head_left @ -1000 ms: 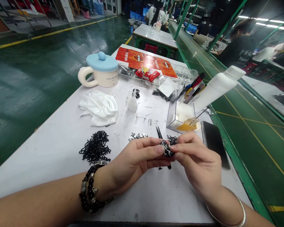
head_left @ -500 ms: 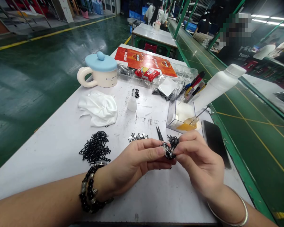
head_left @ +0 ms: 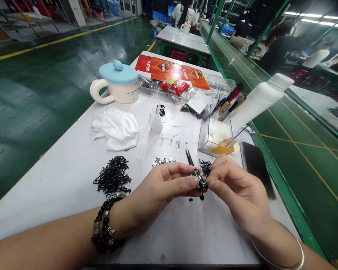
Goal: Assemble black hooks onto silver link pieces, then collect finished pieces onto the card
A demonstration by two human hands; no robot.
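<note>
Head view shows both hands meeting above the white table (head_left: 59, 187), with a small black-and-silver piece (head_left: 201, 180) between them. The left hand (head_left: 153, 191) pinches it between thumb and fingers, the thumb lying along its near side; the right hand (head_left: 242, 191) has thumb and forefinger pressed together on its right edge. The finer detail under those fingertips is too small to tell. Just beyond the piece lie black tweezers (head_left: 189, 157) and a small black heap (head_left: 205, 167); silver bits (head_left: 163, 161) sit behind the left fingers, and a larger black pile (head_left: 112, 174) lies left of them.
</note>
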